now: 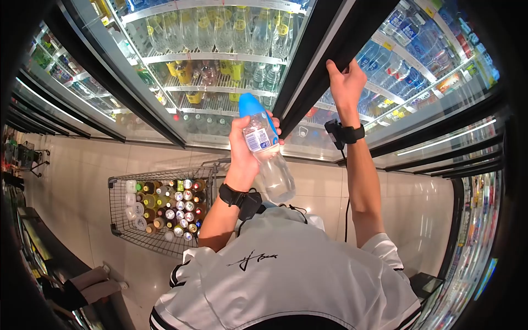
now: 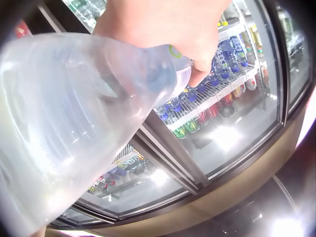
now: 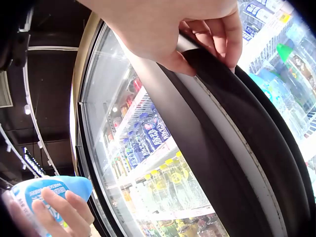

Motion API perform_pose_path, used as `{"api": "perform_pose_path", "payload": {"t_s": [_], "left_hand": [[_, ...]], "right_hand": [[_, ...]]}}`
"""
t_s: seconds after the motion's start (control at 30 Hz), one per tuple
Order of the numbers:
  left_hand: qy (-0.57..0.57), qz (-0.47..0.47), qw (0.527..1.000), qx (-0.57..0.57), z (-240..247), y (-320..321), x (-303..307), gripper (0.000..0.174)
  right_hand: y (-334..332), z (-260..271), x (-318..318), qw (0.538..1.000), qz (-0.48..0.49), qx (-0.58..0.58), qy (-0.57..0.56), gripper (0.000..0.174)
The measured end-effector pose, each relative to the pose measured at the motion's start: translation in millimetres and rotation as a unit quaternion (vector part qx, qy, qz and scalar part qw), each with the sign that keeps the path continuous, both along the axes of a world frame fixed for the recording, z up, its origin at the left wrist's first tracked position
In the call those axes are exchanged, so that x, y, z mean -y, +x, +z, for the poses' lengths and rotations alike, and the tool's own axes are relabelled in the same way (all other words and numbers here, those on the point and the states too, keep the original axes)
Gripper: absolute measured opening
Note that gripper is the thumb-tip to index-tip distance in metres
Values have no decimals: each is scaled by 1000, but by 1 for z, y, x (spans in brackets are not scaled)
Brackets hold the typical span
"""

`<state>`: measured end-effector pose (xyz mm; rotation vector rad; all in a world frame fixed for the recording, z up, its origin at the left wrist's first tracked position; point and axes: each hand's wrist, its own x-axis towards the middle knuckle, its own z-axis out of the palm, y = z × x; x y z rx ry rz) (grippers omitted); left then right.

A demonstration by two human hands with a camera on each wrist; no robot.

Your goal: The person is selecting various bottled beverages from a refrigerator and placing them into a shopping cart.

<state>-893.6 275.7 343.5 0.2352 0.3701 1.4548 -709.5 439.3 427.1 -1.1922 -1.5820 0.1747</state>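
Note:
A large clear bottle (image 1: 275,171) with a blue top and a white label is gripped by the left hand (image 1: 245,151), fingers wrapped round its upper part. Up close in the left wrist view, the clear bottle (image 2: 74,113) fills the left side under the left hand (image 2: 165,24). The right hand (image 1: 347,88) holds the dark edge of a cooler door (image 1: 316,77). In the right wrist view the fingers of the right hand (image 3: 173,34) curl over that black door edge (image 3: 247,123), while the left hand (image 3: 64,212) shows at the lower left round the blue-topped bottle (image 3: 74,186).
Cooler shelves (image 1: 214,57) with rows of bottles stand in front. A wire shopping cart (image 1: 118,206) full of capped bottles is at the left on the tiled floor (image 1: 93,159). Another person's legs (image 1: 93,283) show at the lower left, and another cart (image 1: 33,157) farther off.

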Motion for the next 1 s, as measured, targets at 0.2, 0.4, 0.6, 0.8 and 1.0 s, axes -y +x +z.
{"api": "perform_pose_path", "payload": {"t_s": [0.2, 0.4, 0.6, 0.8, 1.0], "left_hand": [[0, 8, 1000, -22, 3, -10, -7, 56], [20, -11, 999, -40, 1, -6, -11, 54], [31, 1, 988, -148, 1, 6, -11, 49], [56, 66, 953, -292, 13, 21, -31, 43], [181, 99, 816, -539, 45, 59, -69, 49]], "right_hand": [[6, 0, 35, 999, 7, -37, -10, 21], [30, -7, 82, 997, 42, -72, -6, 18], [45, -1, 124, 995, 71, -66, -12, 17], [75, 1, 171, 993, 84, -64, -52, 15], [111, 6, 213, 994, 101, -12, -31, 14]]}}
